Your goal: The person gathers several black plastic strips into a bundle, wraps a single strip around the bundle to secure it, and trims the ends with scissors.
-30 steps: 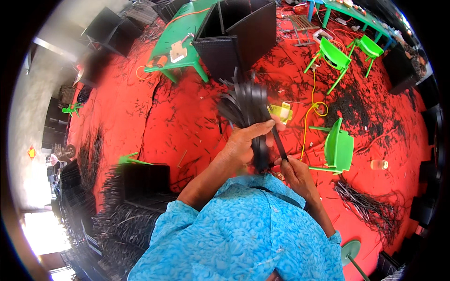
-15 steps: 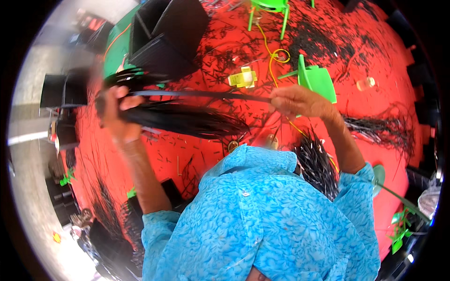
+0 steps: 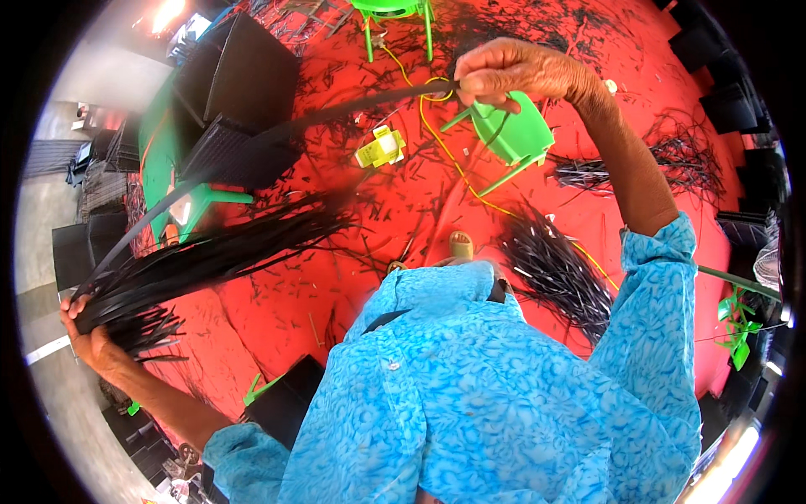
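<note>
My left hand [image 3: 92, 336], far out to the left, is closed round a thick bundle of black strips [image 3: 227, 252]. The long ends of the bundle hang toward the middle, and short ends stick out below the fist. My right hand [image 3: 516, 76], raised at the upper middle, pinches the end of one single black strip [image 3: 353, 102] between thumb and fingers. That strip runs in a long bowed line across to the left hand, blurred along its middle. Both arms are spread wide.
Red floor [image 3: 403, 202] is littered with short black scraps. A green chair [image 3: 512, 130] stands beyond my right hand, and a yellow cord [image 3: 457, 164] passes it. A black strip pile [image 3: 562, 273] lies near my right side. Black woven boxes [image 3: 252, 76] stand at the upper left beside a yellow carton [image 3: 382, 149].
Both hands have moved apart: the left down and outward with the bundle, the right upward. Much more of the single strip now stretches between them.
</note>
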Motion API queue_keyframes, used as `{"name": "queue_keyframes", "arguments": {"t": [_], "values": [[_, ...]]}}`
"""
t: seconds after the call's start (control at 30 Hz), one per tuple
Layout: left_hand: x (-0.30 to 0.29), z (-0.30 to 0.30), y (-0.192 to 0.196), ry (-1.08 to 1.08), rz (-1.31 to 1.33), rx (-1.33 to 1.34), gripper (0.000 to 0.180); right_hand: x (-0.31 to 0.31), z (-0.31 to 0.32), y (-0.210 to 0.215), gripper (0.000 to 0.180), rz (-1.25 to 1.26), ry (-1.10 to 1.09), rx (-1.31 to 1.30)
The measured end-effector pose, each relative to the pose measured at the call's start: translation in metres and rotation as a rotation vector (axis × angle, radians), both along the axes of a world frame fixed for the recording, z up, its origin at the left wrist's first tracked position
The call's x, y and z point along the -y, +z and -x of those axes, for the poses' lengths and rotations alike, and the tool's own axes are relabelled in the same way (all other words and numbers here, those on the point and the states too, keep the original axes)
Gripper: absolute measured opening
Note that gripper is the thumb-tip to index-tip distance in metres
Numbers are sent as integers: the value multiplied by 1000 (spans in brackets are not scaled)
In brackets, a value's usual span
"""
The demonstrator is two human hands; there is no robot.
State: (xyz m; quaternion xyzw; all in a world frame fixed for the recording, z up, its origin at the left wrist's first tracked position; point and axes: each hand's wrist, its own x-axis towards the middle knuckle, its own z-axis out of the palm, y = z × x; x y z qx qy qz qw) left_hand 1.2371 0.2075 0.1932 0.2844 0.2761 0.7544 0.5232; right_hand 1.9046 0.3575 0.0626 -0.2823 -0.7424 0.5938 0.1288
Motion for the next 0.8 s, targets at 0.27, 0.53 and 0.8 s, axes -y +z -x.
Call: {"name": "queue_keyframes", "arguments": {"t": [0.27, 0.53, 0.8], "values": [[49, 23, 14, 769, 270, -1567, 57, -17, -25, 45, 21, 171, -63, -29], [76, 54, 13, 943, 390, -1647, 47, -35, -41, 52, 21, -26, 37, 15], [142, 131, 9, 1159, 693, -1811, 41, -35, -67, 46, 25, -108, -126, 201]]}}
